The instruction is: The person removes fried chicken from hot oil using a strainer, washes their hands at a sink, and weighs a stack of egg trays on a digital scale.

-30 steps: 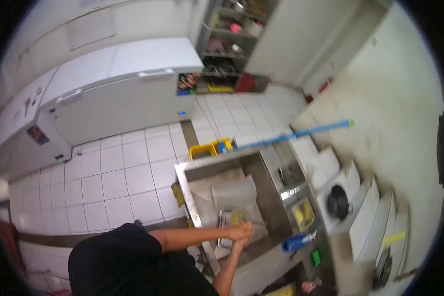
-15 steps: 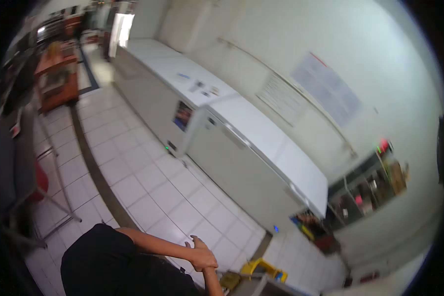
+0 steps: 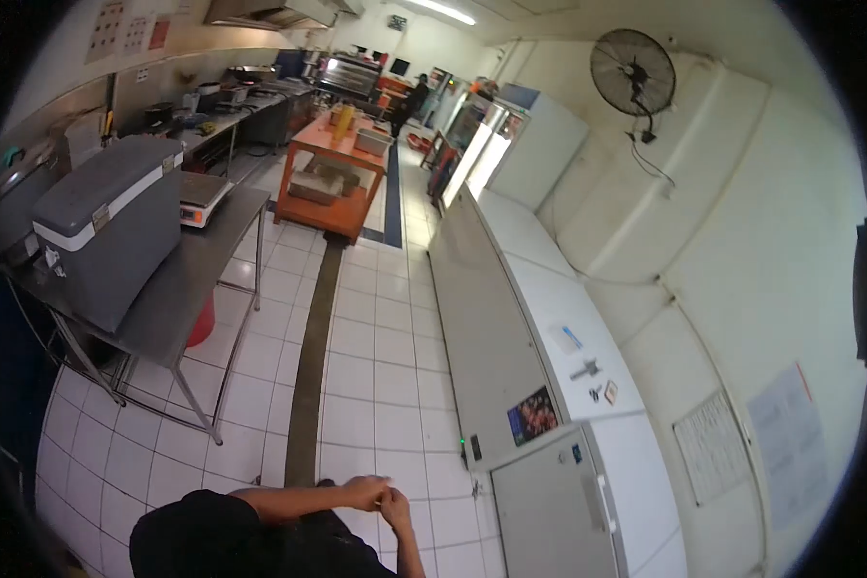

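In front of my black shirt, my left hand reaches across from the left and meets my right hand, which comes up from below. The two hands touch, with their fingers closed against each other. Whether something small lies between them is hidden. Below them is the white tiled floor. Closest on the right stands a chest freezer, with a handle on its front edge.
A steel table on the left holds a grey cooler box and a scale. An orange trolley stands ahead. A longer freezer lines the right, small items on top. A person stands far back.
My view has swung left and up from the freezers to the length of the kitchen. My left hand, earlier around the right wrist with fingers spread, now meets the right hand with fingers closed.
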The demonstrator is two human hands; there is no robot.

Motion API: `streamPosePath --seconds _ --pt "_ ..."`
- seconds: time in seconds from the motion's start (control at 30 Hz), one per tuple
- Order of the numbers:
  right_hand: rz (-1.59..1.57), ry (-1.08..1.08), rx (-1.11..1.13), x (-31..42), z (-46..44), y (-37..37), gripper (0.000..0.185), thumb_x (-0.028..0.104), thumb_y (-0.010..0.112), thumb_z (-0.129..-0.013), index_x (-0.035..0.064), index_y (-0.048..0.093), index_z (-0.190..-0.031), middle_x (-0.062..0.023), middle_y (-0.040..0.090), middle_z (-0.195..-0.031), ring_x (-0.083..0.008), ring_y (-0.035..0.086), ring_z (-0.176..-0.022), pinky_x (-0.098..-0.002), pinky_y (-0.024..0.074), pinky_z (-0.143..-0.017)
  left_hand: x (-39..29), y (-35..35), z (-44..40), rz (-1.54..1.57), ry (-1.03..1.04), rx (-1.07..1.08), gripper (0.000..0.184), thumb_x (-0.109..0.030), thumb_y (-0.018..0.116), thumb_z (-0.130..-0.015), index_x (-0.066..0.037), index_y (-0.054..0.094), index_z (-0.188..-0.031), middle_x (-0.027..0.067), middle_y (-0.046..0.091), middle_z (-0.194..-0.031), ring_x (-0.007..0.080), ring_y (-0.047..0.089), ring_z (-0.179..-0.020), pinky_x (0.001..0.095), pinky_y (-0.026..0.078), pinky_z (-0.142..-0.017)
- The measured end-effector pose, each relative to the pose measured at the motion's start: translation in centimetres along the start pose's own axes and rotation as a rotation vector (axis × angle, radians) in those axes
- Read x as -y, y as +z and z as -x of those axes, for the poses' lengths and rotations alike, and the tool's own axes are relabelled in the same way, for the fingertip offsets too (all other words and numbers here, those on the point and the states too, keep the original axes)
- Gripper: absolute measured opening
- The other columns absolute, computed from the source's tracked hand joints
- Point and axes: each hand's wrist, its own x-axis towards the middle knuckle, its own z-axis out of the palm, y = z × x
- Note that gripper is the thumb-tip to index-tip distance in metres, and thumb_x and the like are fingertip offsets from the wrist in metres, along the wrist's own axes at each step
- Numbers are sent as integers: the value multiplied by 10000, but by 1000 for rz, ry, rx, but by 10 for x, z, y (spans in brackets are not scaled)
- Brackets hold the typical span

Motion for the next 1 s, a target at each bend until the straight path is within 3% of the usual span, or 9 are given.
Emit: streamPosePath --seconds 0.07,0.1,0.17,0.3,0.5,0.63,0.87,0.93,1.0 --pt "56 -378 -218 49 -46 7 394 250 394 -972 -34 574 -1177 -267 619 -1118 -403 594 -1052 -451 450 -956 65 -20 -38 -145 -590 760 489 -187 660 -776 -1 549 -1214 207 589 -1213 353 596 -1086 417 483 -929" --pt "184 -774 -398 36 -97 33 428 266 343 -984 -25 650 -1047 -245 662 -995 -399 618 -992 -454 452 -934 114 3 -54 -308 -660 796 455 -229 637 -806 -12 561 -1199 212 603 -1178 358 600 -1075 445 479 -924" --pt "94 -745 -152 123 -124 23 424 261 349 -980 -18 668 -1001 -235 669 -958 -392 624 -968 -456 459 -904 206 42 -85 -634 -795 911 412 -313 590 -866 -34 586 -1168 224 632 -1108 368 607 -1053 503 471 -915" --pt "388 -880 288 311 -163 -13 388 274 400 -962 8 683 -940 -200 677 -923 -369 634 -906 -449 471 -811 216 -146 -118 -121 -453 307 367 -353 549 -892 -41 640 -1063 205 663 -999 359 626 -982 496 488 -871" --pt "102 -1418 118 338 -349 54 234 211 507 -854 32 656 -882 -163 665 -888 -367 622 -855 -459 459 -805 433 -183 -170 1325 -970 66 358 -392 538 -908 -75 673 -1008 165 665 -1002 320 596 -1086 442 455 -940" --pt "46 -1439 -68 357 -495 49 237 199 503 -870 20 639 -943 -185 659 -914 -371 618 -896 -465 449 -834 503 -222 -224 464 -844 127 377 -399 536 -913 -98 622 -1124 159 626 -1119 316 546 -1163 439 424 -976" --pt "41 -705 175 352 -689 106 573 444 296 -1003 37 442 -1378 -183 538 -1316 -390 481 -1222 -552 324 -1035 578 -304 -275 1203 -1201 -776 464 -406 527 -930 -130 510 -1302 148 538 -1292 315 458 -1262 437 368 -1029" --pt "-536 96 487 413 -702 91 694 503 333 -982 48 216 -1493 -199 340 -1494 -340 389 -1337 -540 370 -1010 596 -334 -302 1244 -1184 -899 500 -408 524 -934 -139 478 -1353 145 513 -1342 315 433 -1291 437 353 -1044" --pt "-622 -8 660 362 -795 126 754 561 358 -962 176 56 -1536 -164 174 -1571 -315 270 -1408 -588 331 -1032 614 -368 -328 1232 -1156 -940 539 -410 521 -939 -148 446 -1404 142 488 -1391 315 408 -1319 437 337 -1060"
